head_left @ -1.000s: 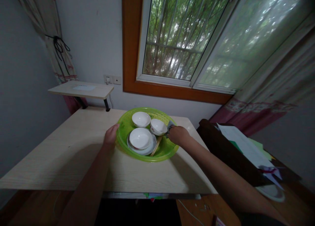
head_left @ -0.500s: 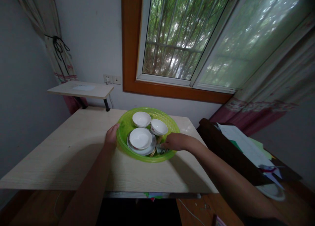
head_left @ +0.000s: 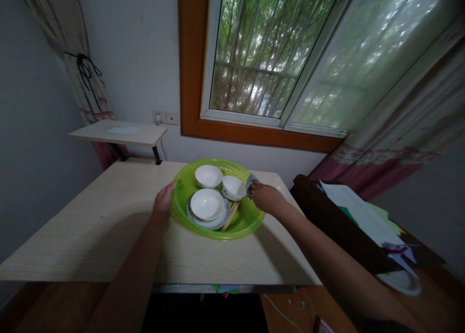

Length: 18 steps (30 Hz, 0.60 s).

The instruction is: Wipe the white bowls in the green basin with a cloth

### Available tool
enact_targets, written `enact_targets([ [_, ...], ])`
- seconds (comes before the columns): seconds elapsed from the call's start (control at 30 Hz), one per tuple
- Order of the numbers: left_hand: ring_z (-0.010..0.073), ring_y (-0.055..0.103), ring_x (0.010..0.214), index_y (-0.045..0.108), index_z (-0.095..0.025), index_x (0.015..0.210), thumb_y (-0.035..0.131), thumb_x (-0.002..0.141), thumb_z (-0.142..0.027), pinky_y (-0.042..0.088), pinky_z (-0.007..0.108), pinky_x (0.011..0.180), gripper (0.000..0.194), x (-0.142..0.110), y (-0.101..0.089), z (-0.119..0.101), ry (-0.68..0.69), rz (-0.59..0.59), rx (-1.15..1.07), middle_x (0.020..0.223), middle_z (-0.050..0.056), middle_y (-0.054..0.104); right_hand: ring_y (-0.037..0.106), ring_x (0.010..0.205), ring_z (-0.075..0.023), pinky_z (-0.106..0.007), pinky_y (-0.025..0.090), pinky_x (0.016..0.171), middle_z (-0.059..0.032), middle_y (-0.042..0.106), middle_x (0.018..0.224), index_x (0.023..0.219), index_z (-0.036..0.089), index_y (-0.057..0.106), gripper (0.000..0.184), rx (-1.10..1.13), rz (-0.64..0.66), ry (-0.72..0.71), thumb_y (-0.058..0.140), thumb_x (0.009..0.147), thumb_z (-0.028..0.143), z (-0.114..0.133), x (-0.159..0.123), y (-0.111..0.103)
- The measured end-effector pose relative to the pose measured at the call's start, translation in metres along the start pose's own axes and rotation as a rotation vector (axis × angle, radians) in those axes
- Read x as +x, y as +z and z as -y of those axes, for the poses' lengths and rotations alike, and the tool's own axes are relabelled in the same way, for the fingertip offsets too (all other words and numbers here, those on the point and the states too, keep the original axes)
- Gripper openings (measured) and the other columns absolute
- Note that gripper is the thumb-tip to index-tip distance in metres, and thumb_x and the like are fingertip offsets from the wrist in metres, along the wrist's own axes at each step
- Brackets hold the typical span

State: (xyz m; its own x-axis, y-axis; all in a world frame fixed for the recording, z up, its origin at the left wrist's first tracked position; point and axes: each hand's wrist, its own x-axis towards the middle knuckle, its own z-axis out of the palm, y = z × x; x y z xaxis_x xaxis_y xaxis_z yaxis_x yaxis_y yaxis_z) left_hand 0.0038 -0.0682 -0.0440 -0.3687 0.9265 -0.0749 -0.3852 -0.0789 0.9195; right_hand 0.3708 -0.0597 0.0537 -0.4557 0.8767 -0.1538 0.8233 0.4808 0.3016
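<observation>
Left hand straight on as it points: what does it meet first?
The left hand would meet the round green plastic basin first; its rim seems to touch the hand, though depth is unclear.

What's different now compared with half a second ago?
The right hand has moved the grey cloth away from the person, from beside the chopsticks in the green basin to beside the right-hand bowl. Nothing was visibly let go or newly taken. The left hand stays at the basin's left rim; bowls, plate and chopsticks look unmoved.
</observation>
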Motion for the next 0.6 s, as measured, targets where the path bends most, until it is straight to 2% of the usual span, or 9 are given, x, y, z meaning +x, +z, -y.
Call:
enact_targets([
  [0.2, 0.0275, 0.075, 0.09, 0.08, -0.013, 0.103, 0.08, 0.073, -0.05, 0.058, 0.037, 0.083, 0.047, 0.005, -0.006, 0.002, 0.01, 0.013, 0.029, 0.1, 0.013, 0.081, 0.062, 0.132, -0.0291, -0.035, 0.048, 0.112, -0.0224, 0.074, 0.124, 0.109, 0.007, 0.08, 0.037, -0.049, -0.11, -0.037, 0.045, 0.102, 0.017, -0.014, 0.019, 0.006],
  [0.4, 0.0292, 0.076, 0.098, 0.08, -0.013, 0.102, 0.082, 0.072, -0.05, 0.058, 0.039, 0.089, 0.048, 0.014, -0.011, 0.004, 0.013, 0.009, 0.058, 0.105, 0.015, 0.081, 0.063, 0.129, -0.0267, -0.033, 0.049, 0.11, -0.0227, 0.073, 0.128, 0.114, 0.007, 0.078, 0.037, -0.017, -0.128, -0.011, 0.046, 0.102, 0.018, -0.015, 0.031, 0.004],
  [0.47, 0.0294, 0.076, 0.099, 0.08, -0.011, 0.106, 0.083, 0.072, -0.051, 0.058, 0.041, 0.092, 0.053, 0.016, -0.009, 0.001, 0.008, 0.05, 0.037, 0.106, 0.015, 0.081, 0.063, 0.129, -0.0256, -0.032, 0.048, 0.11, -0.0213, 0.073, 0.127, 0.115, 0.009, 0.079, 0.036, -0.001, -0.144, -0.001, 0.046, 0.102, 0.019, -0.014, 0.031, 0.004],
  [0.6, 0.0308, 0.075, 0.105, 0.078, -0.01, 0.113, 0.085, 0.072, -0.054, 0.056, 0.044, 0.1, 0.061, 0.019, -0.003, -0.015, -0.032, 0.205, 0.013, 0.108, 0.015, 0.081, 0.069, 0.118, -0.0252, -0.033, 0.051, 0.107, -0.0191, 0.076, 0.121, 0.108, 0.011, 0.081, 0.036, -0.001, -0.192, 0.018, 0.046, 0.102, 0.02, -0.015, 0.029, 0.01],
])
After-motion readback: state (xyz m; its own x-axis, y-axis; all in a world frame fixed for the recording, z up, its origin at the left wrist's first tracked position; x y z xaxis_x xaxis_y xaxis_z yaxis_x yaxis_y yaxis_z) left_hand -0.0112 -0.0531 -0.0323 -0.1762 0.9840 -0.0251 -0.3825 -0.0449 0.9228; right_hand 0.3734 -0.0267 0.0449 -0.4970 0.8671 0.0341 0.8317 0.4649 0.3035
